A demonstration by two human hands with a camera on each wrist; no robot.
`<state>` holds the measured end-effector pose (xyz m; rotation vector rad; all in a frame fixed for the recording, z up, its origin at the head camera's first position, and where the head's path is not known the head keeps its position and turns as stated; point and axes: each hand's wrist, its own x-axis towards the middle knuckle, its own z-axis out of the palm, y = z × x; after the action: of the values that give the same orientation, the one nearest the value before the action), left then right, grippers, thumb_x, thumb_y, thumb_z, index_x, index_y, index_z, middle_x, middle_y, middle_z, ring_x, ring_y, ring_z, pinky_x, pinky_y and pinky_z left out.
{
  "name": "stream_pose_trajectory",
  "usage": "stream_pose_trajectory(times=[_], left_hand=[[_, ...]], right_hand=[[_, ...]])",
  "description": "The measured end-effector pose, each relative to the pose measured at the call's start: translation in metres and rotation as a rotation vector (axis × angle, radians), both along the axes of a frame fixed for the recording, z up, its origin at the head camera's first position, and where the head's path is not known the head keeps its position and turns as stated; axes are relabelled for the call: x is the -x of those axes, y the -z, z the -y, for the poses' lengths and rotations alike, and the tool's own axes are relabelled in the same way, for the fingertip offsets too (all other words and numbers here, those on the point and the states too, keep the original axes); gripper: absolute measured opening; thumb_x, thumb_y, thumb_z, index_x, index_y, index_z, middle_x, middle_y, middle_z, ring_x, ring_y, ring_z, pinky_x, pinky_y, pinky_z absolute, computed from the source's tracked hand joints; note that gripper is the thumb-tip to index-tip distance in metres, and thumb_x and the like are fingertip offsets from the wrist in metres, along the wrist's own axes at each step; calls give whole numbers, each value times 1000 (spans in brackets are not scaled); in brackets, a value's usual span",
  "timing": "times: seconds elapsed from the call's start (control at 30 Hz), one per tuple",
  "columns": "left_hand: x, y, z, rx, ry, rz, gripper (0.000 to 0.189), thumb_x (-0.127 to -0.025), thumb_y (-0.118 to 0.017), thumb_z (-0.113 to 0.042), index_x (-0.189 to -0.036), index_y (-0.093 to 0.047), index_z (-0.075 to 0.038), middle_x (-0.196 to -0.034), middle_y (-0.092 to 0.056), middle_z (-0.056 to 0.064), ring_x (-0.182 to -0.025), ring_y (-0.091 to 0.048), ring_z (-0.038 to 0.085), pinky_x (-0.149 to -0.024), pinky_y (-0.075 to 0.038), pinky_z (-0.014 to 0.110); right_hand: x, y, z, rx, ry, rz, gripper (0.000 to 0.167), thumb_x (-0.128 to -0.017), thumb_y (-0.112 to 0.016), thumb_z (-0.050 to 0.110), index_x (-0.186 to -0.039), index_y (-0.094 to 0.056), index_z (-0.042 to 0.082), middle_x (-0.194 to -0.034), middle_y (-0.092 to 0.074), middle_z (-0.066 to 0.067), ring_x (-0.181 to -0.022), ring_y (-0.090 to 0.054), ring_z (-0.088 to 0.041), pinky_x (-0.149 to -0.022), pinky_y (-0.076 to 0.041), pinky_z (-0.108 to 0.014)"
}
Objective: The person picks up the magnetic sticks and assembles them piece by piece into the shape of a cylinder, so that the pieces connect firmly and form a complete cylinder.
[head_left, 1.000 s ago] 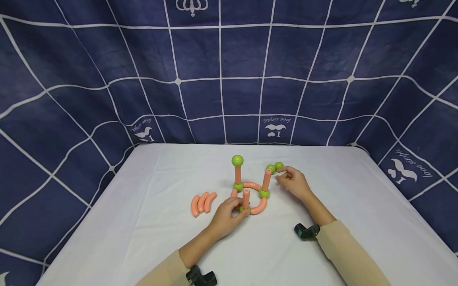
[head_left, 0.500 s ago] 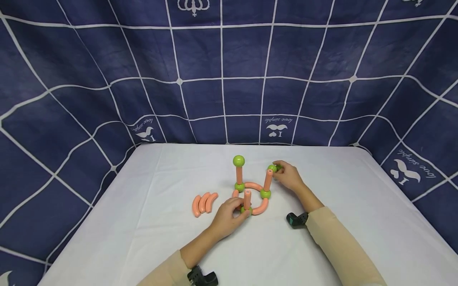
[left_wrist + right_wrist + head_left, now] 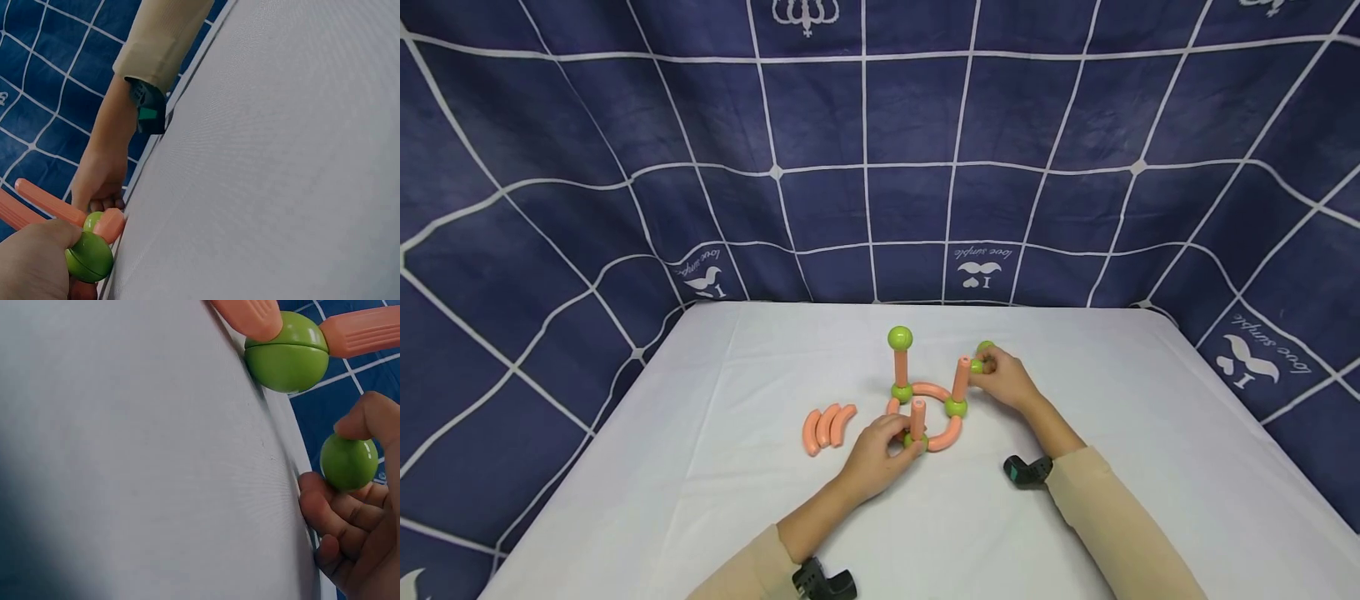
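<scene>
Salmon-pink rods and green balls are making up a ring-shaped frame on the white tablecloth, three of the rods standing upright. From the lower left, the left forearm is slanting inward, the wrist lying low, and the left hand is pinching the frame's near ball at the foot of the near rod, its fingers bending toward the rod's far side.

From the lower right, the right forearm is angling inward beyond the frame's right side. The right hand is pinching a loose ball between thumb and fingers, the lower fingers curling beneath it in the right wrist view. That ball is sitting just beside the right rod; whether it is touching the cloth, I cannot tell. A second ball is showing just behind the right hand.

The far rod is carrying a top ball. Three curved pieces are lying side by side, left of the left hand. Beige sleeves are covering the forearms.
</scene>
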<state>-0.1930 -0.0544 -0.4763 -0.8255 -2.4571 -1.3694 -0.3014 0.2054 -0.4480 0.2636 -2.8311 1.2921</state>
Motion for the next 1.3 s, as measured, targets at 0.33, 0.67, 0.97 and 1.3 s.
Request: stream_pose_trajectory(times=[0.33,0.67,0.97,1.3], left_hand=[[1,0,0,-10,1,-17,14,-88,-72,-16,-101,-68,-12,-89,-59,-9,-83,-54,10,-75,-48,26],[1,-1,1,4,-3,10,16,-89,-71,-18,-103,-69,-13,-91,-59,-9,-84,-54,11,-76,-48,26],[-1,0,1,-6,-3,11,15,-91,-70,-19,-104,-69,-13,-95,-60,-10,-87,-54,10,-78,-48,27],[-1,-2,0,-12,6,30,14,-90,-71,-18,-102,-68,-14,-96,-61,-9,-88,-54,10,-79,-48,28]], right_hand=[[-18,-8,-6,223,-11,74,36,-84,-64,12,-112,-46,-1,-78,-62,-6,-68,-54,-15,-60,-44,-26],[-38,-38,0,451,-100,-141,32,-85,-59,-8,-116,-49,-10,-93,-64,-10,-75,-58,-8,-66,-49,-21],[-66,-67,18,480,-235,-362,30,-81,-63,-15,-110,-54,-14,-86,-65,-2,-72,-51,-8,-65,-44,-18],[-79,-65,35,441,-392,-400,39,-74,-72,-17,-109,-60,-7,-85,-62,1,-67,-51,-13,-61,-45,-23]])
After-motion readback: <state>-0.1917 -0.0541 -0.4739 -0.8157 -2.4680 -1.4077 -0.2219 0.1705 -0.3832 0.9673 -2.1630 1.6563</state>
